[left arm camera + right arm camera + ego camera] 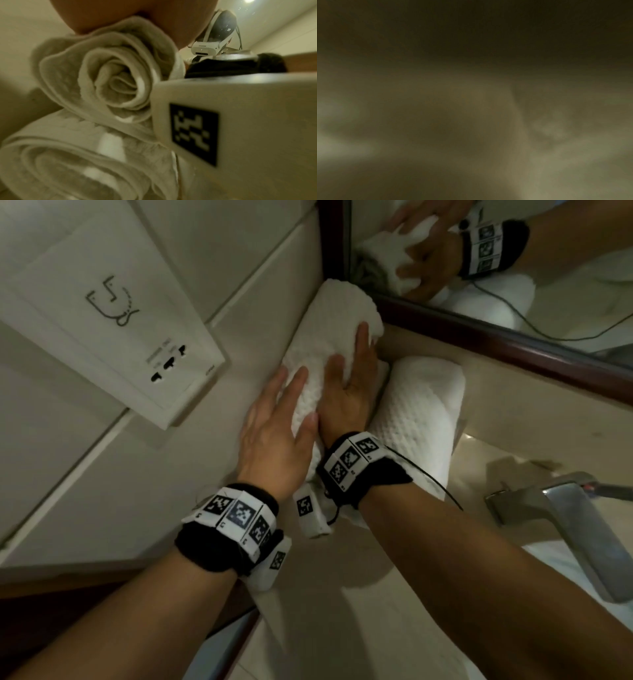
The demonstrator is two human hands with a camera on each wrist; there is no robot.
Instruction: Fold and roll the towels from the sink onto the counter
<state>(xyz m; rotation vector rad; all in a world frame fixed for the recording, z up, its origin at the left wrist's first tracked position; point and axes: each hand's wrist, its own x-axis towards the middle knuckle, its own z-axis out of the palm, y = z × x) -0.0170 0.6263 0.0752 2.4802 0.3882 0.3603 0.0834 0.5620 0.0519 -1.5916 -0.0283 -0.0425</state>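
A rolled white towel (pixel 325 337) lies in the corner between the wall and the mirror, leaning on a second rolled towel (pixel 418 412) to its right. My left hand (pixel 274 419) rests flat on the upper roll's left side, fingers straight. From the right, my right hand (pixel 346 371) cups the same roll, thumb over the top and fingers pressed into the cloth. The left wrist view shows the upper roll's spiral end (pixel 109 81) under my palm, with another roll's end (pixel 60 169) below it. The right wrist view is a dark blur.
A wall socket plate (pixel 120 320) sits on the tiled wall at left. The mirror's dark wooden frame (pixel 479 337) runs along the back right. A chrome faucet (pixel 565 525) stands at right over the beige counter (pixel 376 611).
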